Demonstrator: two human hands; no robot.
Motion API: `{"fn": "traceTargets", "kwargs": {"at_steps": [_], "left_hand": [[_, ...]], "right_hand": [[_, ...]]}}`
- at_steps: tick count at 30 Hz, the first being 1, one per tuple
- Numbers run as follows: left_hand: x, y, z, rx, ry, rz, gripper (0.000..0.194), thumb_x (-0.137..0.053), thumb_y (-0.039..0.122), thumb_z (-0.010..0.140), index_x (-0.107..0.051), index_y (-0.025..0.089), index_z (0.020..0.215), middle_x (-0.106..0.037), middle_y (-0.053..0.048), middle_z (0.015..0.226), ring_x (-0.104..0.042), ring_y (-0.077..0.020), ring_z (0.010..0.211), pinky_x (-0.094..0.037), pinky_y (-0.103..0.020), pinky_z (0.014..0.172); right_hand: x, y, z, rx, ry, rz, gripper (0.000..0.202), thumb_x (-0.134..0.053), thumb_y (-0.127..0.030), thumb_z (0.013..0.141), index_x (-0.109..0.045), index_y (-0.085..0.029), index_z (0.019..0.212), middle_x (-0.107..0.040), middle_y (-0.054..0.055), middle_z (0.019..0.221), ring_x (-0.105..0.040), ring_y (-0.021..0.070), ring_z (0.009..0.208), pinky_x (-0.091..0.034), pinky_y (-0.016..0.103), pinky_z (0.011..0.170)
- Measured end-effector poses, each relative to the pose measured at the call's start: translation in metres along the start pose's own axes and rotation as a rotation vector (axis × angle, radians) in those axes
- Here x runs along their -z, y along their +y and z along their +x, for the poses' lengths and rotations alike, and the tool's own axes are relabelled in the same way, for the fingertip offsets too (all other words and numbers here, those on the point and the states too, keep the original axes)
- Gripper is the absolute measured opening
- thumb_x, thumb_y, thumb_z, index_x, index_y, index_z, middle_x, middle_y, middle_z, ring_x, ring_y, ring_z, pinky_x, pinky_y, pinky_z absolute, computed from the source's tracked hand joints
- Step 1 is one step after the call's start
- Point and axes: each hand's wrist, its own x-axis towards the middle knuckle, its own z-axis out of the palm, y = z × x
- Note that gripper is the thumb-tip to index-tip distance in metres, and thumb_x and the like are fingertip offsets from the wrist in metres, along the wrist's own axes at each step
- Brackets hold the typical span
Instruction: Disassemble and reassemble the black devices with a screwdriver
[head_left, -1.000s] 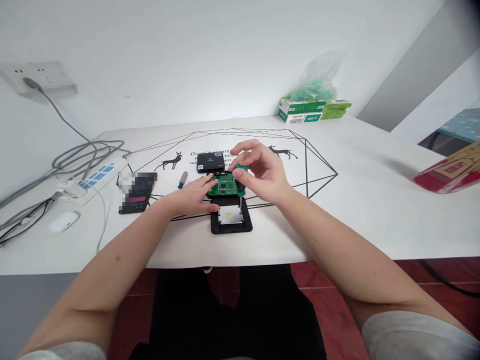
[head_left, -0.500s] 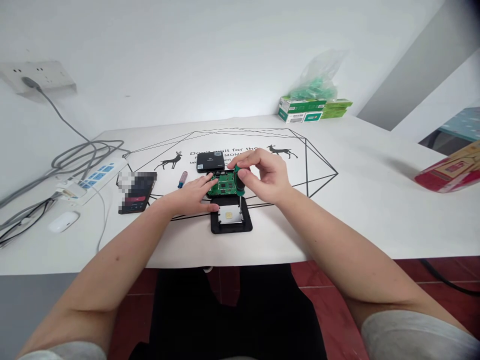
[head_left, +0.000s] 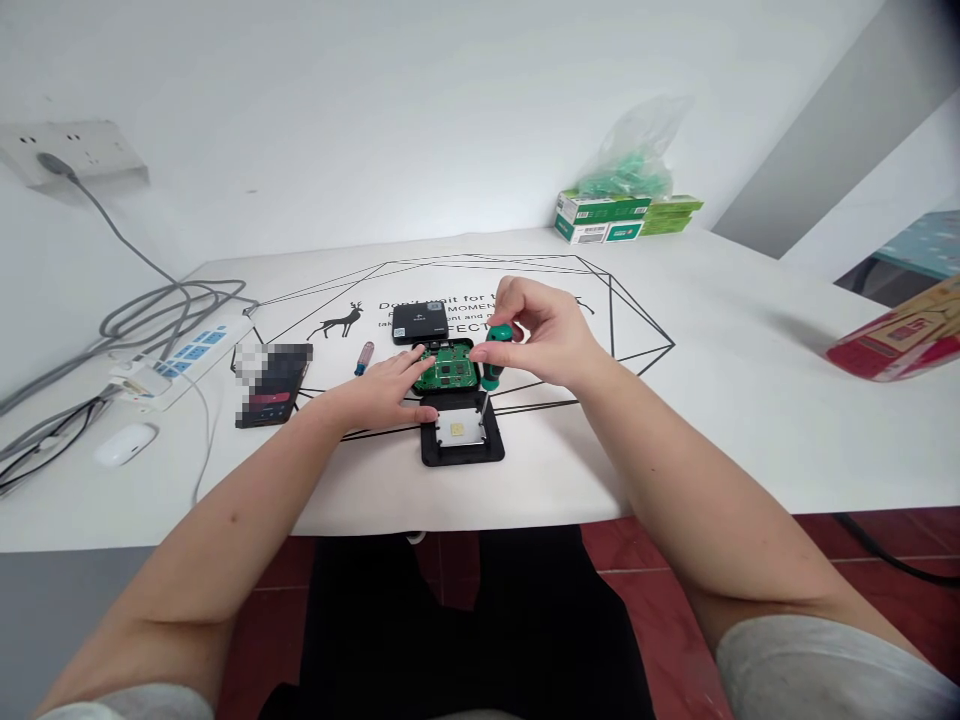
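Observation:
My right hand (head_left: pixel 538 335) grips a green-and-black screwdriver (head_left: pixel 495 357) by its handle. The shaft slants down to the right edge of a silver metal plate (head_left: pixel 469 428), which sits inside a black plastic cover (head_left: pixel 461 459). Whether the tip touches a screw is too small to tell. My left hand (head_left: pixel 388 393) lies spread, its fingers on a green circuit board (head_left: pixel 454 367) in a black housing and its thumb on the cover's left side. Behind the board rests a closed black box (head_left: pixel 420 323) with small labels.
A small screwdriver with a clear handle (head_left: pixel 364 358) lies left of the board. Further left are a phone (head_left: pixel 274 385), a white mouse (head_left: pixel 126 444) and a power strip (head_left: pixel 199 350) with cables. Green-and-white boxes (head_left: pixel 604 218) stand against the wall; a red package (head_left: pixel 896 335) lies at right.
My right hand has shifted slightly right, and the screwdriver now leans with its handle to the right instead of standing nearly upright. My left hand keeps its place.

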Motion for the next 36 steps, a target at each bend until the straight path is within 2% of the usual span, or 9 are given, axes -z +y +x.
{"fn": "traceTargets", "kwargs": {"at_steps": [5,9,13,16,18,23,29,33,36], "left_hand": [[-0.002,-0.002,0.001,-0.026,0.017,0.005,0.112,-0.054,0.087,0.096,-0.02,0.023,0.181,-0.003,-0.015,0.188,-0.004,-0.044,0.173,-0.014,-0.064,0.137],[-0.002,0.0,0.0,-0.088,0.107,0.034,0.103,-0.059,0.083,0.097,-0.033,0.024,0.177,-0.01,-0.015,0.188,-0.003,-0.0464,0.173,-0.013,-0.069,0.135],[-0.006,0.011,0.0,-0.358,0.247,0.051,0.073,-0.066,0.069,0.099,-0.063,0.022,0.155,-0.053,-0.019,0.167,-0.041,-0.0433,0.157,-0.032,-0.062,0.129],[-0.012,0.026,-0.001,-0.519,0.263,0.069,0.056,-0.067,0.063,0.1,-0.074,0.019,0.134,-0.073,-0.015,0.119,-0.067,-0.0334,0.112,-0.052,-0.051,0.105],[-0.014,0.037,-0.004,-0.527,0.216,0.083,0.052,-0.069,0.059,0.099,-0.073,0.018,0.131,-0.071,-0.012,0.106,-0.067,-0.0286,0.096,-0.055,-0.044,0.089],[-0.014,0.05,-0.008,-0.453,0.163,0.067,0.036,-0.073,0.045,0.096,-0.07,0.019,0.121,-0.069,-0.009,0.105,-0.067,-0.0279,0.095,-0.054,-0.039,0.081],[-0.019,0.051,-0.004,-0.395,0.186,-0.013,0.024,-0.072,0.043,0.092,-0.066,0.021,0.097,-0.067,-0.006,0.096,-0.065,-0.0233,0.083,-0.051,-0.036,0.072],[-0.02,0.049,-0.003,-0.428,0.255,-0.058,0.025,-0.075,0.043,0.084,-0.065,0.023,0.093,-0.068,-0.005,0.092,-0.064,-0.0227,0.078,-0.05,-0.036,0.07],[-0.015,0.044,-0.006,-0.434,0.343,-0.211,0.028,-0.078,0.042,0.078,-0.067,0.024,0.097,-0.068,-0.004,0.09,-0.063,-0.0219,0.077,-0.051,-0.036,0.071]], "right_hand": [[-0.005,-0.006,-0.003,0.059,0.054,-0.207,0.063,-0.094,-0.067,0.074,-0.047,-0.024,0.067,-0.046,-0.006,0.064,-0.039,0.0114,0.06,-0.031,0.03,0.055],[-0.006,-0.012,-0.002,0.057,0.082,-0.366,0.063,-0.087,-0.066,0.08,-0.041,-0.025,0.066,-0.042,-0.006,0.063,-0.037,0.0115,0.06,-0.03,0.031,0.058],[-0.007,-0.017,-0.001,0.014,0.092,-0.521,0.059,-0.086,-0.055,0.081,-0.036,-0.025,0.069,-0.042,-0.006,0.062,-0.035,0.0112,0.06,-0.029,0.031,0.06],[-0.01,-0.021,-0.002,-0.092,0.082,-0.581,0.057,-0.087,-0.055,0.079,-0.037,-0.026,0.074,-0.043,-0.007,0.063,-0.035,0.0111,0.059,-0.028,0.03,0.06],[-0.014,-0.023,-0.004,-0.154,0.031,-0.557,0.053,-0.084,-0.056,0.082,-0.041,-0.026,0.08,-0.046,-0.007,0.064,-0.038,0.0114,0.058,-0.029,0.03,0.06],[-0.029,-0.024,-0.011,-0.22,-0.159,-0.394,0.034,-0.073,-0.049,0.088,-0.049,-0.026,0.095,-0.057,-0.006,0.073,-0.044,0.0127,0.058,-0.035,0.03,0.063],[-0.016,-0.008,0.0,-0.424,0.042,-0.511,0.031,-0.066,-0.054,0.095,-0.057,-0.026,0.101,-0.057,-0.004,0.066,-0.053,0.0184,0.061,-0.041,0.034,0.068],[0.008,0.017,0.009,-0.734,-0.167,-0.703,0.031,-0.066,-0.052,0.096,-0.062,-0.023,0.087,-0.072,0.008,0.081,-0.068,0.0253,0.08,-0.046,0.036,0.072],[0.019,0.043,0.007,-0.923,-0.402,-0.888,0.035,-0.065,-0.053,0.098,-0.07,-0.018,0.099,-0.078,0.018,0.102,-0.074,0.033,0.097,-0.051,0.04,0.078]]}}
